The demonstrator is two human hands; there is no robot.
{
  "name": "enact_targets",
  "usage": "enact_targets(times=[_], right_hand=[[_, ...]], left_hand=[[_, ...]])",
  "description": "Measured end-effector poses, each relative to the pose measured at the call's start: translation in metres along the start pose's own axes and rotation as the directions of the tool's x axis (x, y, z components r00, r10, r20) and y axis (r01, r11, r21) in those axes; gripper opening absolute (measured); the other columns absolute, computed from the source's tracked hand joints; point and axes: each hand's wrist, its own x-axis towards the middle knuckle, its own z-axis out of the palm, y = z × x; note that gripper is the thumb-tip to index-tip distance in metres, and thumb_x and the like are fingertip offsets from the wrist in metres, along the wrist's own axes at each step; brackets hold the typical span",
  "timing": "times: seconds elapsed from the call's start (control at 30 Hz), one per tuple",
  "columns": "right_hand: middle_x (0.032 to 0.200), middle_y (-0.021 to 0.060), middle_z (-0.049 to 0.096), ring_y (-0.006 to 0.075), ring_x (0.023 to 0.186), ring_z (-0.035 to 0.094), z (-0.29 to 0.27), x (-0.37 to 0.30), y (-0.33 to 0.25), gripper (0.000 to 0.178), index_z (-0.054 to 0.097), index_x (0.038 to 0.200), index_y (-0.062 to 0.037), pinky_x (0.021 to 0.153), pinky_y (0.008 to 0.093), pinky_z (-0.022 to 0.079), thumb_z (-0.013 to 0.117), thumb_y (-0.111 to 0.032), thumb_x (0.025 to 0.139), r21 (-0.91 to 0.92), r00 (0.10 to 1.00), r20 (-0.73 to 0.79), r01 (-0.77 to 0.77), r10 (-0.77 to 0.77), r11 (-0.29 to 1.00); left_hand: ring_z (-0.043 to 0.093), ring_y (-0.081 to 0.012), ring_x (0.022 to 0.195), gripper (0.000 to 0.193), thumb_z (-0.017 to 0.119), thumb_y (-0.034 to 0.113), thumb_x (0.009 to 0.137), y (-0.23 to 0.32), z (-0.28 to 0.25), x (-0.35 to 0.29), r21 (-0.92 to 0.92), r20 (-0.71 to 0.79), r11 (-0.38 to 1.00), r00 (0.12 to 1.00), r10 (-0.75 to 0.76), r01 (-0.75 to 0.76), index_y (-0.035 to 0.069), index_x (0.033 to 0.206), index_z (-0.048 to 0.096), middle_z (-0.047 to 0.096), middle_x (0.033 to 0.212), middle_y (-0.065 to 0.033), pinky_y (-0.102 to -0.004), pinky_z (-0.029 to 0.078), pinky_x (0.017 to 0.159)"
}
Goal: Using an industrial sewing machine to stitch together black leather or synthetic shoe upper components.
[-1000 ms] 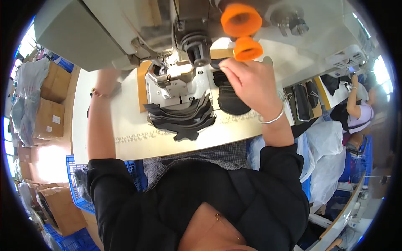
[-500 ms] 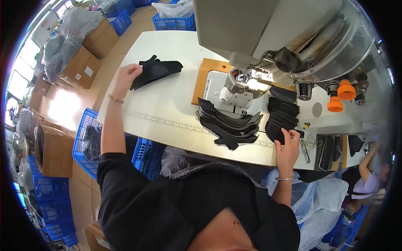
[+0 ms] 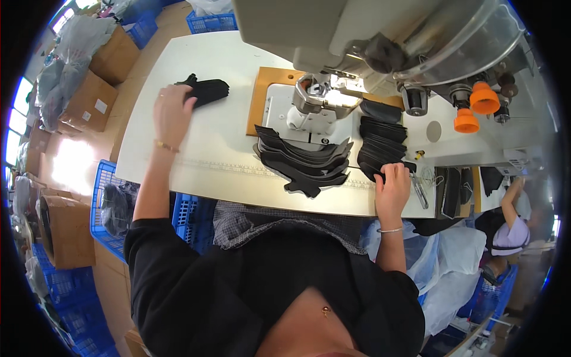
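At the left of the white table, my left hand (image 3: 172, 110) is curled round the left end of a small stack of black fabric pieces (image 3: 210, 92); the thumb is on the near side and part of the grip is hidden. My right hand (image 3: 392, 187) has its fingers bent on the near end of a fanned row of black fabric pieces (image 3: 383, 140), right of the sewing machine's work plate (image 3: 279, 113). Between the hands, a pile of curved black and grey pieces (image 3: 303, 160) lies by the table's front edge, touched by neither hand.
The sewing machine head (image 3: 297, 30) overhangs the table, with orange knobs (image 3: 467, 121) at its right. Metal tweezers (image 3: 420, 191) lie beside my right hand. A blue crate (image 3: 106, 205) stands below the left edge. Another person (image 3: 508, 223) sits at far right.
The whole view has shifted, so the table appears further left and up. My left hand has closed further over the stack's end, and the stack looks more even. My right hand stays at its row.
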Motion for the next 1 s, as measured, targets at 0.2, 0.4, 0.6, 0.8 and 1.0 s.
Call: enact_targets(times=[0.2, 0.4, 0.6, 0.8, 1.0], right_hand=[[0.082, 0.0046, 0.053, 0.0263, 0.082, 0.053, 0.005, 0.011, 0.011, 0.018, 0.055, 0.082, -0.0094, 0.071, 0.0397, 0.042, 0.071, -0.007, 0.074, 0.059, 1.000, 0.024, 0.007, -0.008, 0.998], [0.081, 0.0099, 0.056, 0.0310, 0.076, 0.057, -0.016, 0.029, 0.008, 0.011, 0.052, 0.088, -0.0049, 0.067, 0.0399, 0.045, 0.063, -0.004, 0.084, 0.289, 1.000, -0.001, -0.020, 0.021, 0.957], [0.090, 0.0124, 0.063, 0.0326, 0.076, 0.062, -0.051, 0.084, -0.031, 0.019, 0.059, 0.107, -0.0076, 0.069, 0.0357, 0.049, 0.055, -0.001, 0.090, 0.780, 0.968, 0.081, 0.087, -0.238, 0.620], [0.083, 0.0166, 0.061, 0.0302, 0.071, 0.056, -0.073, 0.129, -0.057, 0.026, 0.068, 0.109, -0.0048, 0.066, 0.0300, 0.045, 0.052, -0.001, 0.089, 0.694, 0.896, 0.133, 0.221, -0.424, 0.685], [0.081, 0.0186, 0.059, 0.0365, 0.073, 0.058, -0.051, 0.131, -0.049, 0.027, 0.068, 0.107, -0.0056, 0.067, 0.0396, 0.047, 0.057, 0.001, 0.083, 0.643, 0.941, 0.010, 0.253, -0.338, 0.723]], left_hand=[[0.062, -0.0241, 0.082, 0.013, 0.068, 0.007, 0.074, 0.123, -0.013, -0.033, -0.599, 0.151, 0.664, 0.751, 0.643, -0.448, 0.007, 0.088, 0.065, 0.062, 0.084, -0.0058, -0.0359, 0.051, 0.069], [0.059, -0.0247, 0.086, 0.022, 0.070, 0.012, 0.077, 0.162, -0.004, -0.056, -0.582, 0.335, 0.720, 0.695, 0.636, -0.378, 0.003, 0.097, 0.065, 0.057, 0.087, -0.0068, -0.0353, 0.051, 0.072], [0.059, -0.0251, 0.083, 0.014, 0.070, 0.009, 0.078, 0.154, 0.004, -0.037, -0.684, 0.397, 0.688, 0.669, 0.628, -0.240, 0.005, 0.091, 0.067, 0.057, 0.084, -0.0065, -0.0360, 0.050, 0.070], [0.061, -0.0250, 0.078, 0.015, 0.062, 0.001, 0.077, 0.166, -0.029, -0.015, -0.530, 0.430, 0.752, 0.640, 0.636, -0.392, 0.006, 0.091, 0.066, 0.059, 0.080, -0.0053, -0.0354, 0.051, 0.066], [0.065, -0.0203, 0.077, 0.030, 0.064, 0.004, 0.068, 0.191, -0.076, 0.038, -0.324, -0.060, 0.714, 0.766, 0.640, -0.621, 0.001, 0.098, 0.066, 0.064, 0.088, -0.0059, -0.0297, 0.053, 0.061]])
